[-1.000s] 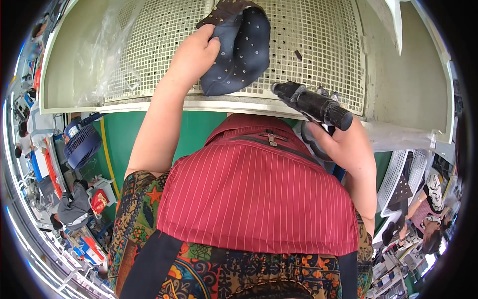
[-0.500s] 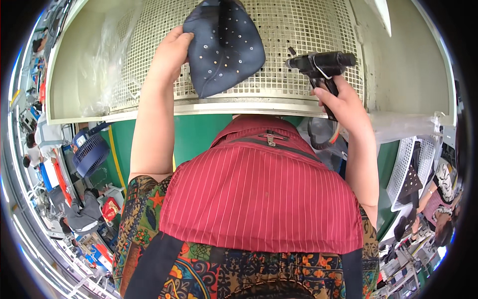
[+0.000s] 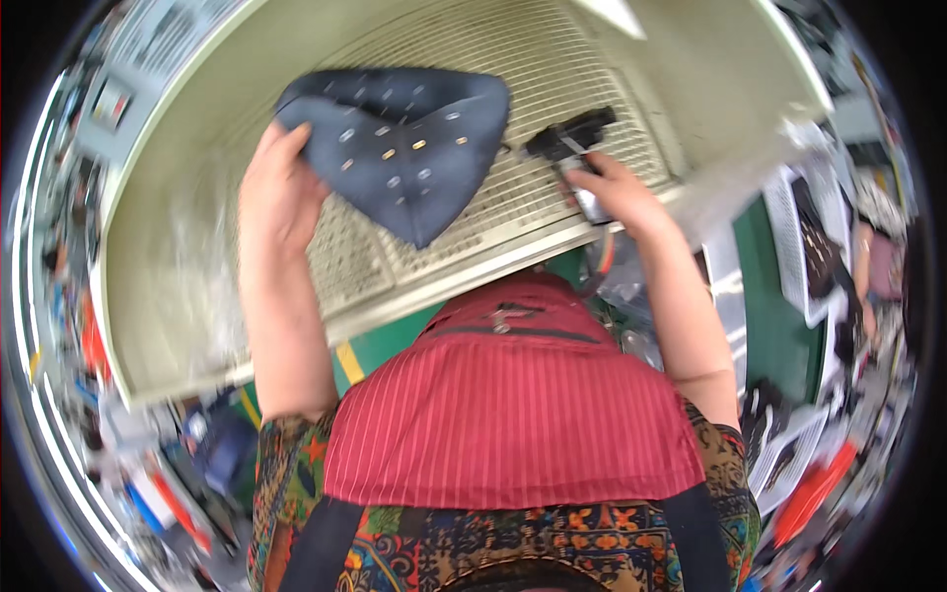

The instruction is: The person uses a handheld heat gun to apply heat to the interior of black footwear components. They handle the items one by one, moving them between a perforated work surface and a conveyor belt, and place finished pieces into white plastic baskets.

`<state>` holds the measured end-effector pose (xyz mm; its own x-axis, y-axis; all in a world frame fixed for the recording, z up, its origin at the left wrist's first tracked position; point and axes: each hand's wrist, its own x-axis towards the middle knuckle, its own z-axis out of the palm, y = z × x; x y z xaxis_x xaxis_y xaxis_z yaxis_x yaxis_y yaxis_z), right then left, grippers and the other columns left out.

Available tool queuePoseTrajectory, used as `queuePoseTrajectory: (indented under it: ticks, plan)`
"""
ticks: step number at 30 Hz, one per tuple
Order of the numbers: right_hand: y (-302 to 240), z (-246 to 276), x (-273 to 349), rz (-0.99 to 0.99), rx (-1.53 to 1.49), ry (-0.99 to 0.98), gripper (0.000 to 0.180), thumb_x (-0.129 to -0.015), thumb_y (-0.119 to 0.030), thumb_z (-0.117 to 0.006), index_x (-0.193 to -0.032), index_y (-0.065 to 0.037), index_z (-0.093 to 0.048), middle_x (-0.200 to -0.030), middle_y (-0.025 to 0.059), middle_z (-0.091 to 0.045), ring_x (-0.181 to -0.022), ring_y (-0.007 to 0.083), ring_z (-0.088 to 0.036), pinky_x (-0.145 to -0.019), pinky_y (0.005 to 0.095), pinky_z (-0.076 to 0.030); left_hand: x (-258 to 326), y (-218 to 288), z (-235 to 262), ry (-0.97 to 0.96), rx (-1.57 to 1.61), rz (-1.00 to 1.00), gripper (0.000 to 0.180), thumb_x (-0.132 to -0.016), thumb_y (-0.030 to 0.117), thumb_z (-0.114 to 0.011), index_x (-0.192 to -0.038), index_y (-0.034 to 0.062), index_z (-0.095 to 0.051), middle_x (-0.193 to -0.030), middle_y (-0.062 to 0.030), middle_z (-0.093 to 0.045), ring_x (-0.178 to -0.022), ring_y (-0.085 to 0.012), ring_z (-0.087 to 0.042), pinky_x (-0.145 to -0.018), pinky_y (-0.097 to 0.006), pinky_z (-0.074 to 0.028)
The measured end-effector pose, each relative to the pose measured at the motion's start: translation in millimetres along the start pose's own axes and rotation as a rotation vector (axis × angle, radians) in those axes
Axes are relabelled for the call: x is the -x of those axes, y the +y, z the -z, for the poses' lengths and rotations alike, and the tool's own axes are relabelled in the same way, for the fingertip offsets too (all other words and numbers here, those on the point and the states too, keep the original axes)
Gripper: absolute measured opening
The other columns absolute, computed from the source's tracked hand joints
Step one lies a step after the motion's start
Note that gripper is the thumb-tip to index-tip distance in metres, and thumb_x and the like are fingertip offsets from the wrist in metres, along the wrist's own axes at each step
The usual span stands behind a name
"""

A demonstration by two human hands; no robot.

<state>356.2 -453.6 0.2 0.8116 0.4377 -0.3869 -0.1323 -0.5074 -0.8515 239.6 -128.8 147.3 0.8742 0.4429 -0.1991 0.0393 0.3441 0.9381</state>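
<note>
My left hand (image 3: 283,192) grips the left edge of a soft dark blue piece (image 3: 390,168), its thumb on top and the fingers mostly hidden. The piece tapers to a point toward me, has small shiny metal eyelets or studs, and gapes into a fold along its far side. It is held over the grid floor of a pale, high-walled booth (image 3: 414,281). To its right, my right hand (image 3: 621,195) is wrapped round the grip of a black pistol-shaped gun (image 3: 577,133). The gun's nozzle end lies to the left, near the dark piece. Motion blurs both.
The booth's front rim runs between me and the grid. Clear plastic film hangs at its left wall and right front corner. Beyond the right side stand white baskets (image 3: 794,247) with dark pieces, and another person's arm (image 3: 863,261). A blue fan (image 3: 219,444) is at lower left.
My view has turned, so the booth appears tilted. The dark piece has come nearer and turned, its far side now folded open. My right hand still holds the gun.
</note>
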Motion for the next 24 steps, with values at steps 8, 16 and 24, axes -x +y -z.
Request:
queuePoseTrajectory:
  ticks: [8, 16, 24]
  plan:
    - [-84, 5, 126, 0.204, -0.362, -0.018, 0.053, -0.09, -0.042, -0.054, -0.129, -0.007, -0.047, -0.118, 0.0084, -0.056, -0.107, 0.0145, -0.052, -0.078, 0.0339, -0.047, 23, -4, -52, -0.449, 0.212, 0.108, 0.041, -0.094, 0.013, -0.039, -0.133, 0.0021, -0.037, -0.131, -0.0148, -0.047, -0.118, -0.0283, -0.049, -0.099, -0.045, -0.04]
    - [-76, -9, 236, 0.155, -1.082, 0.513, 0.026, -0.083, -0.005, -0.056, -0.108, 0.001, -0.06, -0.097, 0.0053, -0.065, -0.087, 0.0118, -0.061, -0.083, 0.028, -0.047, 60, -46, -146, -0.903, 0.167, 0.327, 0.043, -0.094, 0.013, -0.036, -0.136, 0.0027, -0.03, -0.131, -0.0165, -0.046, -0.113, -0.0287, -0.054, -0.088, -0.042, -0.05]
    - [-47, 60, 351, 0.451, -1.064, 1.092, 0.022, -0.08, -0.011, -0.057, -0.1, -0.002, -0.054, -0.09, 0.0101, -0.064, -0.081, 0.0188, -0.063, -0.075, 0.0343, -0.053, 103, -80, -213, -1.276, 0.061, 0.581, 0.06, -0.094, 0.052, -0.035, -0.135, 0.0072, -0.031, -0.131, -0.0211, -0.043, -0.094, -0.0298, -0.064, -0.071, -0.034, -0.056]
